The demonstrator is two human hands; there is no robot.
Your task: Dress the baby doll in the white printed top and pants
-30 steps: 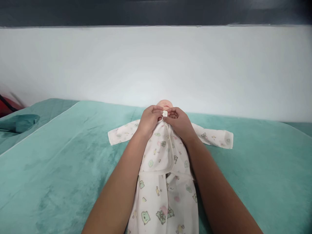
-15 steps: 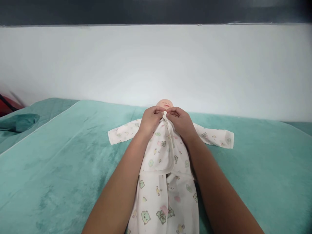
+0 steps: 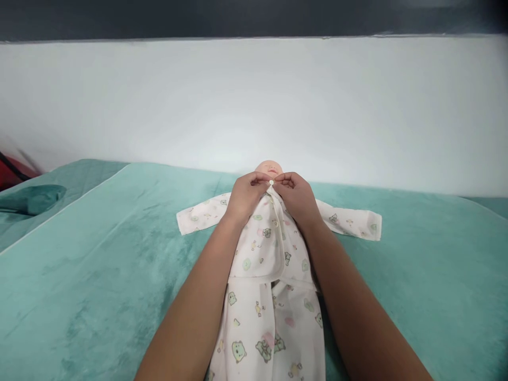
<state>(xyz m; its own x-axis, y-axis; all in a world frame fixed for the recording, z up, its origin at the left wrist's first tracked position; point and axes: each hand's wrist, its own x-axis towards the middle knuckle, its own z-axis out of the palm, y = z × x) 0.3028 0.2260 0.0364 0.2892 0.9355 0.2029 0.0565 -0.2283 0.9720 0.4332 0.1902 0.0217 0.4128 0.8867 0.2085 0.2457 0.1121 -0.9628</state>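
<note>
Pinching the printed cloth top (image 3: pixel 257 254) beside its round white button (image 3: pixel 271 182), 2 hands (image 3: pixel 246 194) (image 3: pixel 296 196) curl nearly closed.

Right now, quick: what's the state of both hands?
Left hand: closed, pinching the patterned top beside the white button.
Right hand: closed, pinching the patterned top on the button's other side.
</note>
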